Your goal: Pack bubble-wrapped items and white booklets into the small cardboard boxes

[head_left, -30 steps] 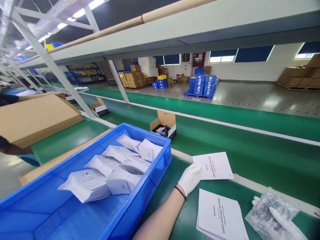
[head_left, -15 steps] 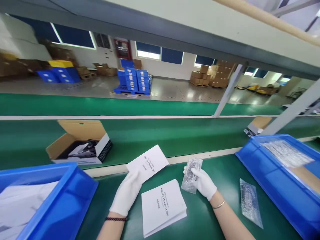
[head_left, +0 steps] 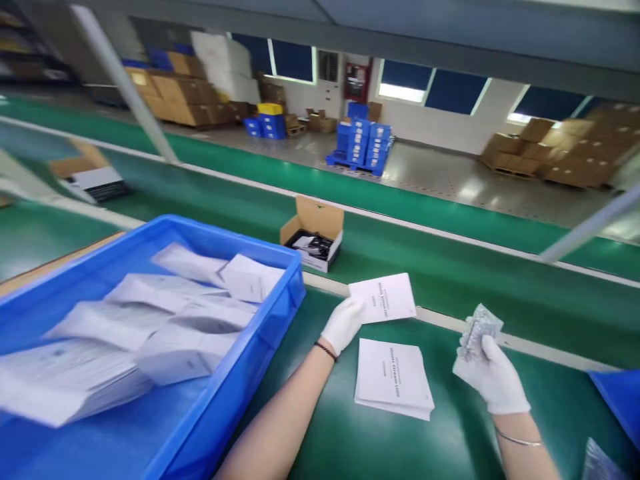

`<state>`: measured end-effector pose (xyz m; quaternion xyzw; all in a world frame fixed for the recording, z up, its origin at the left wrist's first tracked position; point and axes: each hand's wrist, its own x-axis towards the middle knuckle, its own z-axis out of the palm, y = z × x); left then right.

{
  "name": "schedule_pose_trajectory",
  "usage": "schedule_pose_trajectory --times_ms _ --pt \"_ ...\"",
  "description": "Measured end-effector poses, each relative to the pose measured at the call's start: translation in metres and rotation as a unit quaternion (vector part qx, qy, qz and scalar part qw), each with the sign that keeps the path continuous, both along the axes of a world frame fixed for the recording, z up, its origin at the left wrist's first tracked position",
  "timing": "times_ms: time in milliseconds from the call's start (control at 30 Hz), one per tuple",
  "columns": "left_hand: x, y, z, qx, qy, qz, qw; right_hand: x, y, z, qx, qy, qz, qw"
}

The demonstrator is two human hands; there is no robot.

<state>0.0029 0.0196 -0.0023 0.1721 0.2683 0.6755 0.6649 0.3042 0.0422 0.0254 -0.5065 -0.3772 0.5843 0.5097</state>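
The gloved left hand [head_left: 344, 325] holds a white booklet [head_left: 384, 299] by its left edge. Nearer, a stack [head_left: 393, 373] of booklets lies on the green worktop [head_left: 320, 443]. The gloved right hand [head_left: 496, 375] grasps a crinkled clear packet [head_left: 481, 330]. A blue bin [head_left: 253, 370] of paper bundles [head_left: 173, 350] stands left; beyond, an open box [head_left: 320, 228] sits on the belt [head_left: 450, 270].

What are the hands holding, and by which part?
Left hand: white booklet, by its left edge. Right hand: clear plastic packet, around its middle, between thumb and fingers.
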Motion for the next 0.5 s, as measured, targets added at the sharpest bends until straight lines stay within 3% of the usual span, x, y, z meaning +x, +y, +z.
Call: schedule_pose_trajectory --times_ms 100,167,233,300,367,400,500 --pt "-0.002 0.003 -0.002 0.023 -0.006 -0.001 1.0 -0.043 0.026 0.041 0.078 -0.067 0.074 0.992" --pt "-0.002 0.002 -0.003 0.025 -0.008 -0.003 1.0 -0.091 0.039 0.077 0.177 -0.155 0.178 0.955" --pt "-0.003 0.002 -0.003 0.023 -0.013 -0.009 1.0 -0.148 0.054 0.11 0.288 -0.257 0.291 0.876" --pt "-0.003 0.002 -0.002 0.023 -0.021 -0.016 0.999 -0.207 0.073 0.132 0.357 -0.398 0.305 0.788" --pt "-0.004 0.002 -0.002 0.032 -0.029 -0.025 0.999 -0.261 0.093 0.142 0.408 -0.495 0.297 0.707" --pt "-0.005 0.002 -0.002 0.034 -0.033 -0.028 0.999 -0.285 0.103 0.143 0.421 -0.522 0.297 0.68" --pt "-0.005 0.004 -0.003 0.027 -0.043 -0.028 0.998 -0.338 0.126 0.132 0.381 -0.593 0.321 0.632"
